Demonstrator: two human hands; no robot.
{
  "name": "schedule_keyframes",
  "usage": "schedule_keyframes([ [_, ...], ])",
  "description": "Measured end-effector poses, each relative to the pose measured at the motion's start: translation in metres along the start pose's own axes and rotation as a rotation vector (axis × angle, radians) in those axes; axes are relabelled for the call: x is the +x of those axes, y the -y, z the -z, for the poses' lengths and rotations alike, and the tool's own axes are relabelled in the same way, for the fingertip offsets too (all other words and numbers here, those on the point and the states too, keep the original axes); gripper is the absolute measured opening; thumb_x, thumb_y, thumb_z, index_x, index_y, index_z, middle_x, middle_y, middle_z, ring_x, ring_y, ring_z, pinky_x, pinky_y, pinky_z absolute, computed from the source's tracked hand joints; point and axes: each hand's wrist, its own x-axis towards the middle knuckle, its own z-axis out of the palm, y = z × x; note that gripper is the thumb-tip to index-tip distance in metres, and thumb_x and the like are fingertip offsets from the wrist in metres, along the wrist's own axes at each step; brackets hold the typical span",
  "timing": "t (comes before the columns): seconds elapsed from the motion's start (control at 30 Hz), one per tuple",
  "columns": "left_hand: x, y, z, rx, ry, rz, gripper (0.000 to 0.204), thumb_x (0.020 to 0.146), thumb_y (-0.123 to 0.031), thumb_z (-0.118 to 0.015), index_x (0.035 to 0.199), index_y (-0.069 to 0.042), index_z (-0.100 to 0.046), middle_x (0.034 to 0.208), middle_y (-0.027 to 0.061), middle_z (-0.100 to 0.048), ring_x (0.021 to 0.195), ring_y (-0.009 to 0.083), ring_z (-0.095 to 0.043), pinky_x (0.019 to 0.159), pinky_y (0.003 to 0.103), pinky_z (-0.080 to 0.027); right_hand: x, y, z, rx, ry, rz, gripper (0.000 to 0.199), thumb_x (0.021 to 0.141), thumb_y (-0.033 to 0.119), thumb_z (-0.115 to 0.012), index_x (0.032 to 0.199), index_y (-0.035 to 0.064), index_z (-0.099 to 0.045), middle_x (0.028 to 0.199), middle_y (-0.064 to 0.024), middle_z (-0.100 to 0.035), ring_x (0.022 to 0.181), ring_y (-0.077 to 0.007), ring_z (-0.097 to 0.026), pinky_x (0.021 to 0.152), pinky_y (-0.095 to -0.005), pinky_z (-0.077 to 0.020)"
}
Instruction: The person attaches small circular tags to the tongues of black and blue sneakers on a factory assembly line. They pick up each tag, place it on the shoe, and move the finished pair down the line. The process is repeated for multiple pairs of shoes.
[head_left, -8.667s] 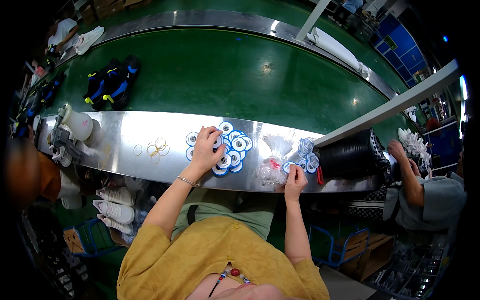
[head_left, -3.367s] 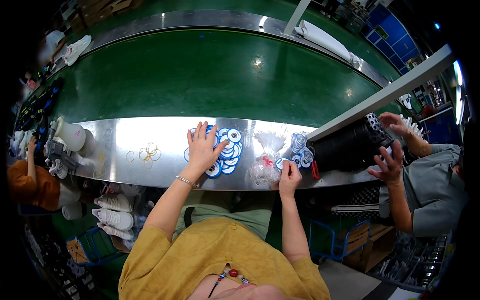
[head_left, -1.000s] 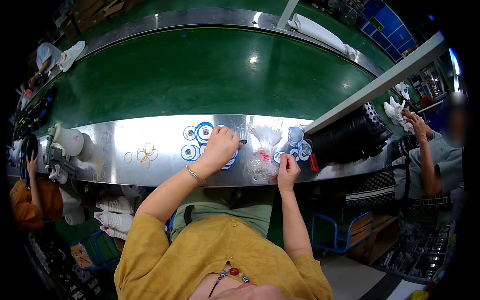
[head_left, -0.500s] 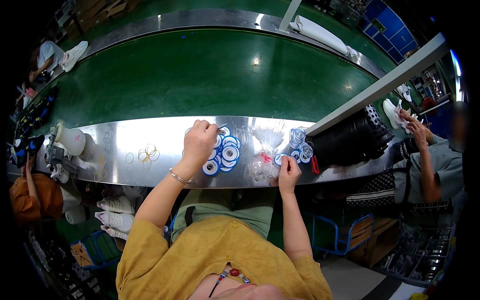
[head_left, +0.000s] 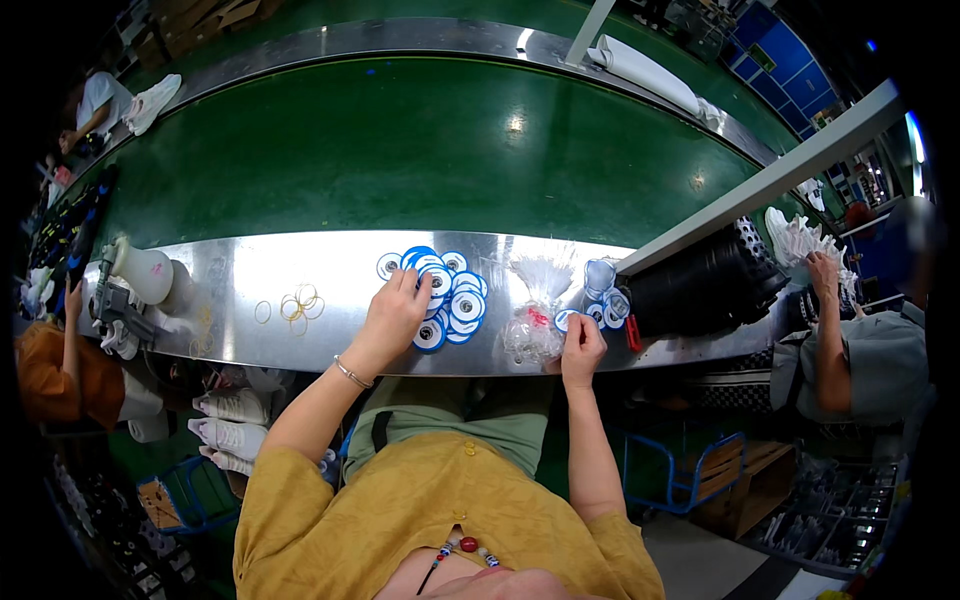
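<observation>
A pile of round white tags with blue rims and dark centres [head_left: 466, 305] lies spread on the metal bench in front of me. My left hand [head_left: 396, 308] reaches over its left side, fingers curled and pinching at a tag on top. Farther right, my right hand [head_left: 583, 352] is closed, with a round tag [head_left: 563, 321] between thumb and finger. Between my hands lies a clear plastic bag [head_left: 535, 330] with a bit of red on it. Several more round tags [head_left: 600, 280] lie just beyond my right hand, partly overlapping.
Thin yellow rubber bands [head_left: 300, 308] lie on the left of the bench [head_left: 230, 270]. A white spray-gun cup [head_left: 148, 278] stands farther left. At right are a red-handled tool [head_left: 633, 334], a black bundle [head_left: 700, 285] and a slanting grey post [head_left: 760, 185]. Co-workers sit on both sides.
My left hand has come down and nearer from the far edge of the pile, onto its left side. My right hand stays almost in place, still pinching its tag.
</observation>
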Motion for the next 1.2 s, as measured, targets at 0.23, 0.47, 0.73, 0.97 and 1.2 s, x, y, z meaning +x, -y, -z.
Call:
schedule_keyframes([
  [0.23,-0.002,-0.001,0.006,-0.037,0.026,0.03,0.04,0.073,0.002,-0.057,0.113,0.005,-0.059,0.102,0.0175,-0.055,0.092,0.0301,-0.054,0.079,0.035,-0.049,0.0,-0.003,0.0,-0.019,0.0,0.009,0.008,0.088,0.004,-0.062,0.083,-0.0023,-0.061,0.07,-0.0125,-0.058,0.058,-0.0238,-0.055,0.053,-0.0324,-0.0426],
  [0.47,0.001,0.013,0.001,-0.208,-0.011,0.187,0.043,0.073,0.003,-0.06,0.115,0.002,-0.059,0.109,0.0185,-0.057,0.101,0.035,-0.053,0.087,0.04,-0.047,0.001,-0.005,0.0,-0.012,0.003,0.006,0.009,0.088,0.004,-0.062,0.082,-0.0018,-0.06,0.07,-0.0128,-0.059,0.058,-0.0247,-0.056,0.053,-0.033,-0.0428],
  [0.73,0.023,0.013,-0.027,-0.212,0.111,0.367,0.067,0.084,-0.048,-0.064,0.134,-0.005,-0.049,0.138,0.0247,-0.042,0.131,0.0423,-0.033,0.108,0.052,-0.025,-0.001,-0.002,-0.001,-0.02,0.005,-0.004,0.009,0.088,0.004,-0.062,0.081,-0.0015,-0.06,0.07,-0.0126,-0.059,0.058,-0.0242,-0.056,0.054,-0.0329,-0.043],
  [0.97,0.021,0.012,-0.03,-0.353,0.158,0.386,0.063,0.082,-0.039,-0.069,0.13,-0.001,-0.052,0.136,0.0275,-0.042,0.127,0.0427,-0.038,0.109,0.05,-0.026,0.001,0.007,0.001,-0.013,-0.006,0.01,0.009,0.088,0.005,-0.06,0.082,-0.001,-0.061,0.069,-0.0137,-0.057,0.06,-0.0263,-0.057,0.056,-0.0345,-0.0438],
  [1.2,0.011,0.026,-0.038,-0.365,-0.013,0.339,0.057,0.088,-0.031,-0.064,0.133,0.002,-0.048,0.141,0.0281,-0.039,0.132,0.0419,-0.035,0.11,0.05,-0.025,0.0,0.002,0.002,-0.014,-0.002,0.019,0.005,0.087,0.005,-0.061,0.085,-0.0005,-0.062,0.076,-0.0164,-0.06,0.069,-0.0334,-0.062,0.059,-0.0376,-0.0469],
])
